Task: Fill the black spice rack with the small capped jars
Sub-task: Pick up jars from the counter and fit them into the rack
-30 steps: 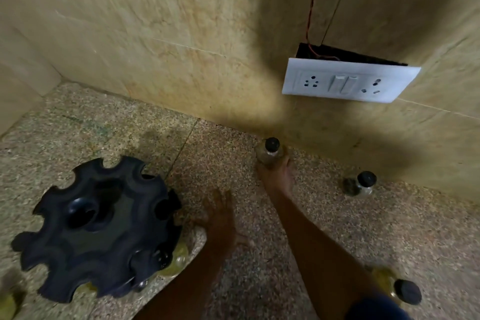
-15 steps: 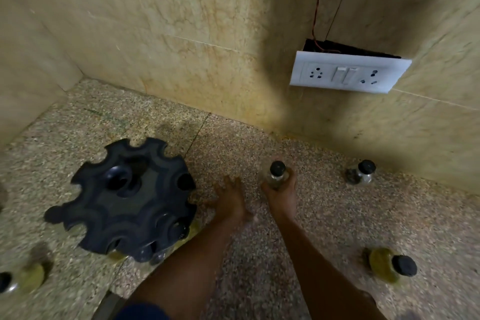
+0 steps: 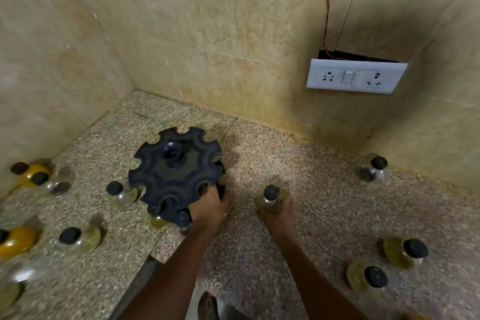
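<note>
Nearest, beyond both forearms: left hand (image 3: 209,206) has come off the bare counter since 0.5 s ago & now sits on the near rim of the black round notched plastic spice rack (image 3: 176,171), fingers curled into a notch there, gripping it. Right hand (image 3: 278,212) still wraps the small clear glass jar w/ black cap (image 3: 270,197), jar upright, cap poking up past the fingertips; it's been drawn nearer since 1 s ago. Probably means rack gets steadied or turned so an open notch faces the jar — insertion next, not yet done.

Just left of the left fingers, two black caps (image 3: 181,218) already sit low in the rack; most upper notches look empty.

Room: bare speckled granite counter (image 3: 259,153) btwn the two hands, nothing in the way. Counter's near edge drops off under the left forearm. Loose jars lie well left & right of the hands. Farthest: tiled wall beyond the rack, white switch plate (image 3: 355,76) above.
</note>
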